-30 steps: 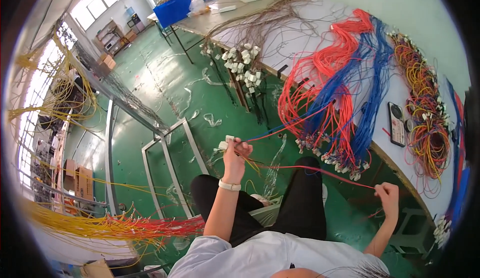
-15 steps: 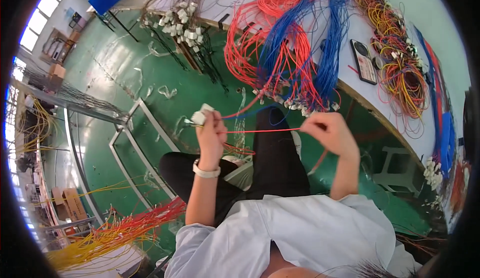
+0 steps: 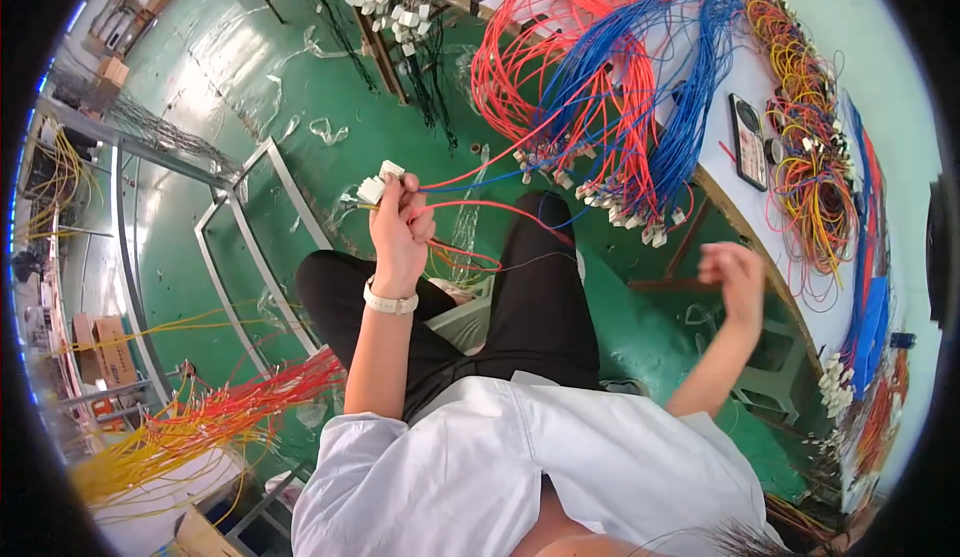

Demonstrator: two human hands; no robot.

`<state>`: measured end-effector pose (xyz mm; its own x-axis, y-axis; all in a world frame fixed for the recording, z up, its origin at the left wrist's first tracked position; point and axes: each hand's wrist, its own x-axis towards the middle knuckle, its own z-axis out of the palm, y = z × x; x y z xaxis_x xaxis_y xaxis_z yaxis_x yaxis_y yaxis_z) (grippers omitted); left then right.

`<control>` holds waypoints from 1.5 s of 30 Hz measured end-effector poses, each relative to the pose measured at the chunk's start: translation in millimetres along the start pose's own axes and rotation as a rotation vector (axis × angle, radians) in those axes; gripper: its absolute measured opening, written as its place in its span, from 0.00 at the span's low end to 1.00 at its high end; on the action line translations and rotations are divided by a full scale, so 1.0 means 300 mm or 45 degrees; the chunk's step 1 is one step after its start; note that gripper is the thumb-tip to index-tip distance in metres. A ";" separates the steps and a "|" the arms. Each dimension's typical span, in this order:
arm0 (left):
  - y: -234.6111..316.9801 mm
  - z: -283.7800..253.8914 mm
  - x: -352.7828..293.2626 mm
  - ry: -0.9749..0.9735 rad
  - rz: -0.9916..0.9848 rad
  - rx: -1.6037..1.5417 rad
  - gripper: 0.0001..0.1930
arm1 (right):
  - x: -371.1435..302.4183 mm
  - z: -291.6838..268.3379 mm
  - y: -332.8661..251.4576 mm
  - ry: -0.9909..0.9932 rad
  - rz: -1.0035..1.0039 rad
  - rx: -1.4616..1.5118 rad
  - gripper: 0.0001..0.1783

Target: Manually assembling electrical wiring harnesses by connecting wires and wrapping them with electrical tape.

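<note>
My left hand (image 3: pixel 400 222) is closed around wires just behind a pair of white plastic connectors (image 3: pixel 372 191), which stick out past the thumb. Red wire (image 3: pixel 485 204) and a blue wire run from this grip toward the table, and a red loop hangs over my legs. My right hand (image 3: pixel 737 279) is off to the right near the table edge, a little blurred, its fingers loosely apart with nothing in them. Ahead, bundles of red wires (image 3: pixel 505 67) and blue wires (image 3: pixel 690 107) spill over the table edge, with white connectors (image 3: pixel 632 212) at their ends.
The white table (image 3: pixel 800 247) curves along the front and right, carrying a phone-like device (image 3: pixel 748 142) and yellow-red wire coils (image 3: pixel 815 202). A grey stool (image 3: pixel 770 382) stands below. Metal frames (image 3: pixel 215 277) and red-yellow wires (image 3: pixel 250 397) are at my left. White connectors hang at the far edge.
My right hand has let go of the red wire and moved right, toward the table edge. The wire that was taut between my hands now hangs slack. My left hand keeps its hold.
</note>
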<state>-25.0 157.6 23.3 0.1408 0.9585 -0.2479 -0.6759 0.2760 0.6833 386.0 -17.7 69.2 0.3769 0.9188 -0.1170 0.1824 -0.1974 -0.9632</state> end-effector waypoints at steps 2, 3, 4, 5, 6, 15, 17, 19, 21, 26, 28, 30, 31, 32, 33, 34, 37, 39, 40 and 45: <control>-0.013 0.018 -0.012 0.022 0.034 0.029 0.16 | 0.068 0.221 -0.020 -0.623 0.037 0.141 0.25; -0.020 0.024 -0.023 0.044 0.069 0.060 0.16 | 0.088 0.373 -0.023 -0.878 0.078 0.294 0.29; -0.029 0.026 -0.035 0.020 0.080 0.068 0.16 | 0.098 0.525 -0.045 -1.065 0.237 0.339 0.32; -0.040 0.027 -0.047 0.029 0.106 0.109 0.15 | 0.091 0.673 -0.025 -1.164 0.460 0.625 0.34; -0.051 0.032 -0.056 0.034 0.124 0.146 0.15 | 0.087 0.795 -0.032 -1.069 0.651 0.820 0.35; -0.093 0.001 -0.097 0.119 0.138 0.149 0.17 | 0.132 0.713 0.159 -0.263 0.673 1.671 0.11; -0.091 -0.032 -0.075 0.134 0.168 0.096 0.16 | 0.079 0.621 0.182 -0.138 0.844 1.728 0.07; -0.085 -0.027 -0.062 0.201 0.163 0.097 0.15 | 0.059 0.458 0.307 -0.250 0.642 1.812 0.04; -0.071 -0.047 -0.054 0.196 0.176 0.086 0.16 | 0.053 0.325 0.285 0.249 0.483 2.020 0.10; -0.086 -0.071 -0.028 0.009 0.344 0.326 0.16 | 0.076 0.379 -0.021 0.456 -0.291 1.222 0.20; -0.089 -0.054 -0.050 -0.008 0.352 0.417 0.16 | 0.076 0.556 -0.105 0.264 -0.494 0.821 0.17; -0.093 -0.065 -0.065 -0.105 0.435 0.574 0.16 | 0.104 0.742 -0.156 0.144 -1.153 -0.225 0.08; -0.076 -0.065 -0.082 -0.181 0.491 0.610 0.14 | 0.110 0.812 -0.260 -0.056 -1.368 -0.479 0.09; -0.072 -0.048 -0.096 -0.167 0.525 0.746 0.13 | 0.113 0.917 -0.216 -0.228 -0.938 0.021 0.11; -0.057 -0.038 -0.115 -0.138 0.559 0.884 0.11 | 0.147 0.963 -0.218 -0.263 -1.230 -0.283 0.12; -0.039 -0.047 -0.118 -0.144 0.708 1.134 0.10 | 0.157 0.991 -0.206 -0.419 -1.115 -0.389 0.13; -0.018 -0.062 -0.127 -0.075 0.629 1.088 0.10 | 0.135 1.022 -0.196 -0.569 -0.913 -0.511 0.16; -0.029 -0.042 -0.128 -0.060 0.374 0.690 0.11 | 0.108 1.016 -0.193 -0.444 -0.855 -0.486 0.19; -0.035 -0.030 -0.134 -0.017 0.287 0.534 0.11 | 0.104 1.012 -0.202 -0.443 -0.853 -0.483 0.19; 0.003 -0.022 -0.093 -0.066 0.273 0.617 0.11 | 0.100 0.950 -0.198 -0.373 -0.795 -0.636 0.17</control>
<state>-34.3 130.6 26.3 0.0801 0.9959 -0.0417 -0.2836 0.0629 0.9569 127.7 119.0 54.1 -0.1639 0.9471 0.2758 0.6842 0.3106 -0.6599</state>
